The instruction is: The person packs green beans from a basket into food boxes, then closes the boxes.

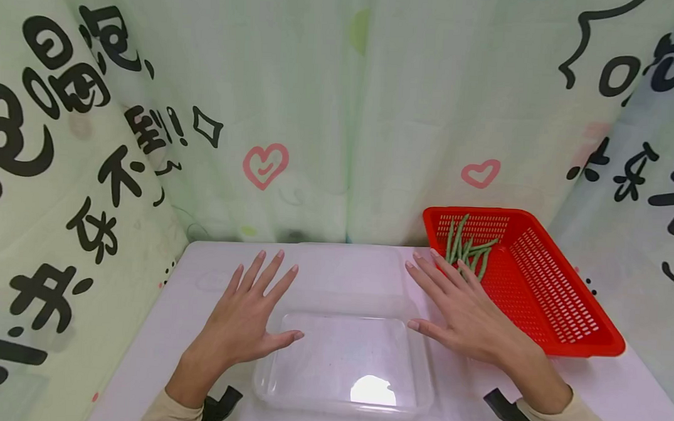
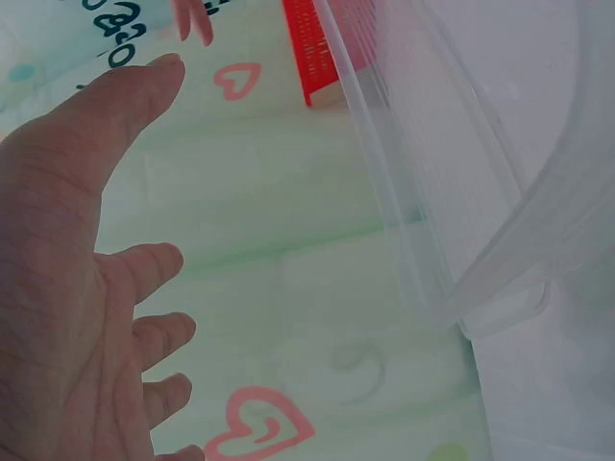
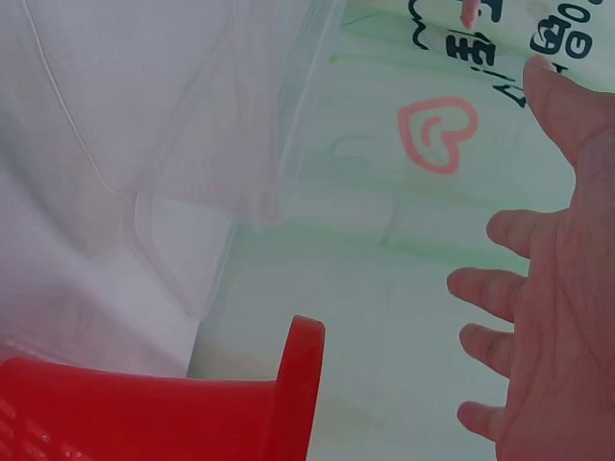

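Observation:
A clear plastic container (image 1: 306, 405) sits on the table between my two hands. My left hand (image 1: 247, 323) hovers with fingers spread at its left side, holding nothing; the left wrist view shows the container's wall (image 2: 423, 192) apart from the fingers. My right hand (image 1: 459, 310) is held above the table on the right, its fingers spread as well and gripping nothing. Past its fingertips, green beans (image 1: 458, 238) lie in the far left part of a red perforated basket (image 1: 571, 277). The right hand and forearm hide part of the basket's near left side.
A pale table (image 1: 222, 262) carries the container and the basket. Light green curtains (image 1: 330, 110) with black writing and pink hearts enclose the back and both sides. Black straps (image 1: 221, 406) show at the wrists, by the beige sleeves.

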### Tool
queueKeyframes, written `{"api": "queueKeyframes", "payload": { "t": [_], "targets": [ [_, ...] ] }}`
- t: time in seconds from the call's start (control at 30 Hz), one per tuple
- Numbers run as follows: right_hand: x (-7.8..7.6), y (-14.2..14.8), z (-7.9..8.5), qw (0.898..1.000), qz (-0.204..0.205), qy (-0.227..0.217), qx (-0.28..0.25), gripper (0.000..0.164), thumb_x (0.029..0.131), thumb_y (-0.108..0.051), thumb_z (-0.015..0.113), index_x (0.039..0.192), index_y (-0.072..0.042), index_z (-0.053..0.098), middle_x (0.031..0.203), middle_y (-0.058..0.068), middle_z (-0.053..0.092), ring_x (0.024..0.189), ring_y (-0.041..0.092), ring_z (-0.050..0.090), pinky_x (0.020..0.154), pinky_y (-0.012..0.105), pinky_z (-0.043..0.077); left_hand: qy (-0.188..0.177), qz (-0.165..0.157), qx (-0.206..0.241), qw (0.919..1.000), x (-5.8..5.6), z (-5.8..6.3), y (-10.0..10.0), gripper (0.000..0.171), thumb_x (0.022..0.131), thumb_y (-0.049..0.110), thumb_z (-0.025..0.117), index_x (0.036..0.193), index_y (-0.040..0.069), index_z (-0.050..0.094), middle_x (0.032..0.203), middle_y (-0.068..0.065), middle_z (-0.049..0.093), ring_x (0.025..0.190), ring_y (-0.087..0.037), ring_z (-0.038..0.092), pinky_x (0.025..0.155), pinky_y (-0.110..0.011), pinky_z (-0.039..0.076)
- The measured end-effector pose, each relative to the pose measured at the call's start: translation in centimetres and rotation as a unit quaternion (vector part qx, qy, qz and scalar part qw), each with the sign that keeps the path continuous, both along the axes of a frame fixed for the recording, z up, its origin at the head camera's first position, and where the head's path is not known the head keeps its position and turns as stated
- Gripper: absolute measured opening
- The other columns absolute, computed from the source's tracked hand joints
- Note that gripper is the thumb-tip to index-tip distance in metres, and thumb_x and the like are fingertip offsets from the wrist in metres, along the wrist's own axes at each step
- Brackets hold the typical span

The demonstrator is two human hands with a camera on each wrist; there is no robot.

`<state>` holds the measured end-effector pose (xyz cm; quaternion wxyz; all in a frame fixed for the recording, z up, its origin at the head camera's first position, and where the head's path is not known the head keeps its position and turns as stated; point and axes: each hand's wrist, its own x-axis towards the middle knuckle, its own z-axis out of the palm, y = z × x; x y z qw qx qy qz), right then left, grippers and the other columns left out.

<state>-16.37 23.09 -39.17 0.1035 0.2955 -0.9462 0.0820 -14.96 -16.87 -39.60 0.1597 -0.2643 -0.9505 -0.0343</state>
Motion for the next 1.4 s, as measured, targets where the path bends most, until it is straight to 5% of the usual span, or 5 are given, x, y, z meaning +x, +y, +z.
{"api": "queueKeyframes", "payload": {
  "t": [0.43,0.7,0.97,1.13,1.4],
  "targets": [
    [0.0,0.3,-0.1,1.0,0.005,0.011,-0.003,0.091,0.092,-0.061,0.06,0.164,-0.022,0.02,0.17,0.005,0.017,0.155,0.033,0.01,0.125,0.052,-0.003,-0.003,0.0,-0.007,1.0,-0.1,0.1,-0.2,0.101,0.083,0.073,0.065,0.162,0.022,0.028,0.17,-0.009,0.016,0.155,-0.037,0.014,0.116,-0.065,0.026],
    [-0.2,0.4,0.4,1.0,0.008,-0.019,-0.009,0.087,0.095,-0.058,0.059,0.164,-0.023,0.02,0.17,0.004,0.017,0.155,0.032,0.014,0.117,0.064,0.022,0.028,-0.024,0.004,0.9993,-0.8,0.1,-0.6,0.094,0.085,0.058,0.074,0.16,0.02,0.031,0.166,-0.014,0.025,0.151,-0.041,0.027,0.11,-0.065,0.036],
    [-0.8,1.3,0.9,0.995,-0.006,-0.071,-0.065,0.083,0.095,-0.052,0.064,0.162,-0.019,0.026,0.164,0.006,0.032,0.149,0.031,0.031,0.112,0.059,0.036,-0.019,-0.036,0.113,0.9928,-1.4,-0.3,-1.2,0.096,0.086,0.031,0.083,0.162,0.019,0.026,0.162,-0.014,0.034,0.14,-0.039,0.045,0.098,-0.05,0.052],
    [-1.2,2.0,1.1,0.985,-0.003,-0.099,-0.139,0.075,0.096,-0.035,0.07,0.159,-0.019,0.034,0.154,0.006,0.046,0.139,0.03,0.044,0.102,0.056,0.048,-0.11,-0.039,0.219,0.9688,-2.1,-0.6,-1.7,0.094,0.09,0.02,0.079,0.163,0.018,0.021,0.163,-0.009,0.033,0.142,-0.033,0.044,0.104,-0.05,0.048],
    [-2.3,3.3,1.7,0.967,-0.005,-0.131,-0.219,0.066,0.097,-0.023,0.069,0.155,-0.016,0.04,0.136,0.003,0.063,0.123,0.023,0.058,0.088,0.029,0.056,-0.262,0.006,0.357,0.8966,-3.4,-1.9,-2.6,0.091,0.093,0.019,0.075,0.164,0.026,0.018,0.157,-0.015,0.042,0.136,-0.038,0.051,0.101,-0.057,0.048]
  ]
}}
